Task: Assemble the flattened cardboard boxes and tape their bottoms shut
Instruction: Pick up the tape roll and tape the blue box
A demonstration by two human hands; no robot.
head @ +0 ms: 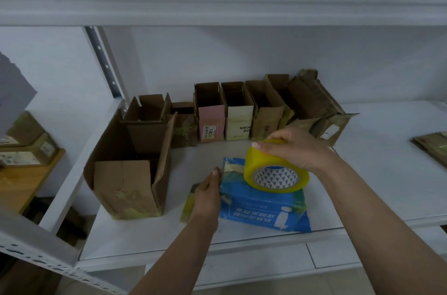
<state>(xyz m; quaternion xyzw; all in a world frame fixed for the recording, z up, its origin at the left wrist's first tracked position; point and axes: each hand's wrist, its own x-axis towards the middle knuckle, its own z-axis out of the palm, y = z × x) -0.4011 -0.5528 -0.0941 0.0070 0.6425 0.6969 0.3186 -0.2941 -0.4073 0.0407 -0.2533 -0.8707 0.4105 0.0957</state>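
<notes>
right hand (294,149): your grip's curled over the top of the yellow tape roll (275,169), center right of the frame, sitting on the blue box (263,207)

left hand (205,194): fingers flat, pressing the blue box's left edge at lower center on the shelf (375,161)

done: looks like 7 or so assembled boxes (238,111) lined up behind, big brown box (130,161) at left with a taped bottom

left: blue one mid-taping I'd guess, plus flattened cardboard (433,147) at the far right edge
</notes>
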